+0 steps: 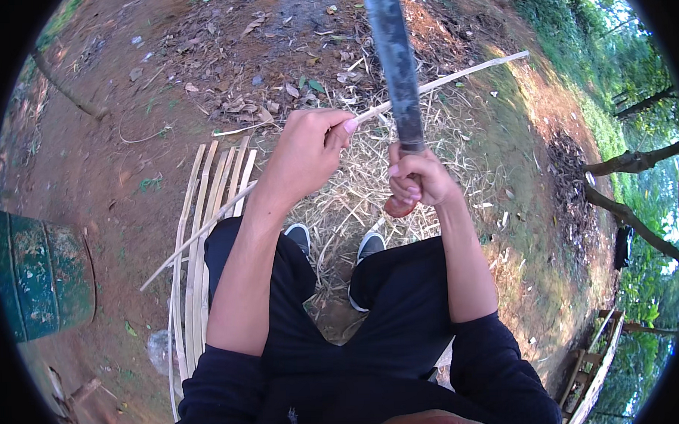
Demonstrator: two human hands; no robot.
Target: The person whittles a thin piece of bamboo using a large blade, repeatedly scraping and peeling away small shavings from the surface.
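My left hand (307, 149) is closed around a long, thin bamboo strip (454, 76), pinching it between thumb and fingers. The strip slants from beside my left thigh up to the far right. In my right hand (422, 181) is a machete (396, 68), gripped by its reddish-brown handle with the dark, worn blade pointing away from me. The blade crosses the strip a little right of my left hand; I cannot tell whether they touch. Several pale strips (197, 217) lie side by side on the ground at my left leg.
Pale shavings (361, 189) cover the ground around my shoes. A green metal drum (46, 271) lies at the left, with a clear plastic bag (159, 349) near it. Dry leaves (238, 96) litter the soil ahead. Branches (633, 162) and a wooden frame (595, 360) are at the right.
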